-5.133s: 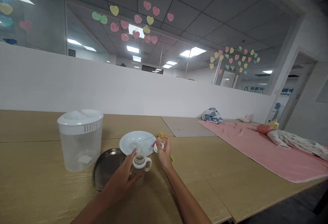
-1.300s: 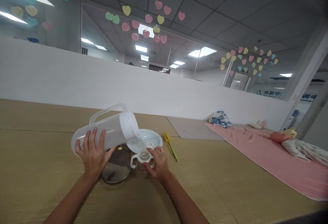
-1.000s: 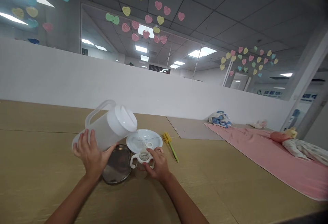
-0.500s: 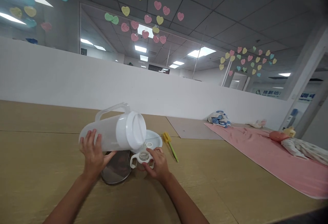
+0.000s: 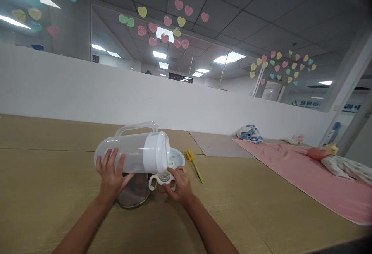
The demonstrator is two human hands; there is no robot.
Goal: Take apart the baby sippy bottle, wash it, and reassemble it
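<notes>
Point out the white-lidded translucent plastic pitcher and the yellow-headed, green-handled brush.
White-lidded translucent plastic pitcher (image 5: 134,152), head view: its body.
Yellow-headed, green-handled brush (image 5: 198,172), head view: its handle.

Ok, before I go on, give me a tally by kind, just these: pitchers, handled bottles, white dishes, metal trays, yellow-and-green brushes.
Pitcher: 1
Handled bottle: 1
White dish: 1
Metal tray: 1
Yellow-and-green brush: 1
Total: 5
</notes>
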